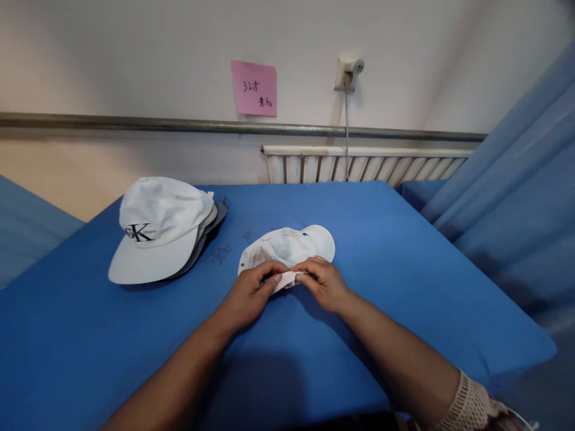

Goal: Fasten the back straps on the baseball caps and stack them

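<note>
At table centre, near edge: small white cap [287,248] lying flattened on the blue table cover [381,269], brim pointing away and to the right, crown collapsed toward the viewer. Being held at its near edge, where a strip of pale fabric is showing between the two hands. Carrying faint greyish marks across the crown.

Left hand [249,293] closing on the cap's near edge, thumb and forefinger pinched together over the fabric, remaining fingers curled under. Right hand [324,282] gripping the same edge from the other side, fingertips pressed down on the strip, knuckles raised. Both hands nearly meeting, fingertips just beside one another. Forearms resting low over the cover, converging from the bottom of the view; right wrist wearing a cream lace cuff [469,404].

Lying well apart to the left: stack of caps [159,230], top one white with a dark "CK" logo on the front, brim facing the viewer; grey brims of lower caps peeking out at the right side. Exact count in the stack not readable.

Showing faint dark smudges on the cover between stack and small cap.

Hanging on the wall behind: pink sticky note [254,88] with handwriting, wall socket [348,73] with a cord dropping down, metal rail [179,125] running across, white radiator [363,164] below it. Draping at the right: blue curtain [516,173].
</note>
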`<state>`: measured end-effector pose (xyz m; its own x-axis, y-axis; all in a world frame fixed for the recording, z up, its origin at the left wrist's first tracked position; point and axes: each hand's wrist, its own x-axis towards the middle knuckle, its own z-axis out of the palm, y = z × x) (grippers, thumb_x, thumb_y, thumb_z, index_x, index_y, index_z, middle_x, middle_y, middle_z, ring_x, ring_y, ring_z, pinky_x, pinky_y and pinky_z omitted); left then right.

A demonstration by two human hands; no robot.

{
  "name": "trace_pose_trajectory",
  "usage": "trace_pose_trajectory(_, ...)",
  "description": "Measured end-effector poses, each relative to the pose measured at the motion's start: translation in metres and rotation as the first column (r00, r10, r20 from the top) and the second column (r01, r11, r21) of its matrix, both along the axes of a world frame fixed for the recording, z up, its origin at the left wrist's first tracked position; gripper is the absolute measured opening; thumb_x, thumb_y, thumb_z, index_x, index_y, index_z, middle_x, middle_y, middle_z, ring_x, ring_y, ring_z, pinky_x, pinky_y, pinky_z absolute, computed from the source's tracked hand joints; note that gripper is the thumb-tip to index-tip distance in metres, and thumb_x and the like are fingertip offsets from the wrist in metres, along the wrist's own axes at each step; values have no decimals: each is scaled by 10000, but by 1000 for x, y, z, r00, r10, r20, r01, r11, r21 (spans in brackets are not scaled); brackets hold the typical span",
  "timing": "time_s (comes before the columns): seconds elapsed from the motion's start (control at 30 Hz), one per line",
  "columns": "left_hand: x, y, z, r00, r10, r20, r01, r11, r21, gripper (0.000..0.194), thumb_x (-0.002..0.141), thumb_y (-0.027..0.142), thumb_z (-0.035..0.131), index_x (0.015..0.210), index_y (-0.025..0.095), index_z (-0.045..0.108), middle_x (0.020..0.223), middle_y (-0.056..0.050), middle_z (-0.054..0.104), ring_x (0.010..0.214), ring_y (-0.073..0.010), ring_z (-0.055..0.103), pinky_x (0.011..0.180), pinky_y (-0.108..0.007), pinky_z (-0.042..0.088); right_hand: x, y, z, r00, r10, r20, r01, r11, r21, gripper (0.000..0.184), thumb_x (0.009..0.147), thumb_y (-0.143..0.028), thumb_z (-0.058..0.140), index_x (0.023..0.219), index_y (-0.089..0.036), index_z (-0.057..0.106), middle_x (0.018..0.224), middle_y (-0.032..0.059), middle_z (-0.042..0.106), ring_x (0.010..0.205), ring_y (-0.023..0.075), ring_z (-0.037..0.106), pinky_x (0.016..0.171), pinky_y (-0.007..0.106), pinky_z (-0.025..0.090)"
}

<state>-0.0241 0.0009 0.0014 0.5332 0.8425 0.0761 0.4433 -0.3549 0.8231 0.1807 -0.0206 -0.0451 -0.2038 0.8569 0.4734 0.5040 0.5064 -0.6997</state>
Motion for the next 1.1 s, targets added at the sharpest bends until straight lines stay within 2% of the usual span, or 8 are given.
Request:
trace_pose_trajectory(0.2, 4, -3, 1, 999, -16, -51, 18, 999, 42, 330, 807, 375, 670, 1100, 225, 674, 1081, -42, 722, 990, -237, 642, 882, -327, 474, -1, 2, -5, 1000, -10, -15, 8, 991, -132, 114, 911, -221, 610, 936, -222, 721, 880, 22, 730, 823, 166, 656, 760, 292, 491)
trace_pose_trajectory(0.27, 6, -4, 0, 998, -15, -61, 18, 998, 58, 272, 839, 380, 638, 1055, 224, 688, 1034, -35, 729, 944, -224, 650, 855, -317, 473, 1, 3, -7, 1000, -11, -14, 9, 988, -154, 148, 930, -256, 585, 856, -207, 704, 800, 9, 699, 748, 149, 628, 697, 262, 468)
trace_pose_trajectory(0.37, 8, -4, -1, 999, -41, -25, 41, 999, -4, 260, 913, 401, 535, 951, 216, 712, 898, -19, 732, 829, -192, 650, 779, -290, 475, 1, 4, -9, 1000, -6, 18, 9, 985, -174, 294, 959, -305, 536, 706, -192, 633, 654, -21, 599, 629, 123, 544, 598, 228, 400)
trace_pose_trajectory(0.5, 8, -2, -3, 998, 40, 53, -35, 995, -97, 264, 859, 419, 598, 869, 187, 724, 834, -32, 724, 783, -187, 636, 751, -292, 489, -3, 3, -10, 1000, -14, 2, 14, 985, -174, 289, 948, -294, 538, 684, -195, 601, 623, -36, 564, 596, 114, 509, 571, 219, 375)
trace_pose_trajectory(0.6, 8, 1, -6, 984, 139, 114, -119, 979, -167, 260, 798, 419, 663, 809, 164, 708, 773, -35, 699, 716, -171, 613, 690, -284, 491, -7, 1, -9, 993, -71, -97, 56, 987, -149, 163, 916, -269, 575, 776, -201, 625, 709, -21, 615, 639, 123, 551, 598, 229, 418)
trace_pose_trajectory(0.73, 6, 5, -10, 958, 229, 172, -190, 958, -214, 259, 763, 409, 698, 790, 152, 687, 729, -23, 670, 658, -148, 584, 631, -260, 468, -9, -6, -1, 973, -143, -183, 147, 989, 7, 100, 876, -255, 625, 791, -209, 597, 812, 10, 604, 705, 139, 569, 651, 261, 452)
trace_pose_trajectory(0.9, 8, 1, -8, 961, 237, 145, -219, 967, -128, 214, 790, 376, 662, 782, 163, 682, 756, -13, 670, 711, -157, 587, 682, -263, 458, -15, -19, 10, 988, -140, -71, 143, 989, 33, 139, 862, -300, 670, 799, -212, 583, 781, 1, 596, 693, 142, 552, 623, 263, 417)
trace_pose_trajectory(1.1, 9, -4, -7, 980, 201, 7, -201, 980, 0, 230, 855, 381, 586, 738, 184, 609, 707, 22, 618, 662, -143, 544, 630, -250, 408, -20, -19, 6, 983, -176, -45, 174, 984, -43, 146, 892, -222, 587, 750, -210, 556, 726, -12, 592, 661, 135, 549, 604, 254, 397)
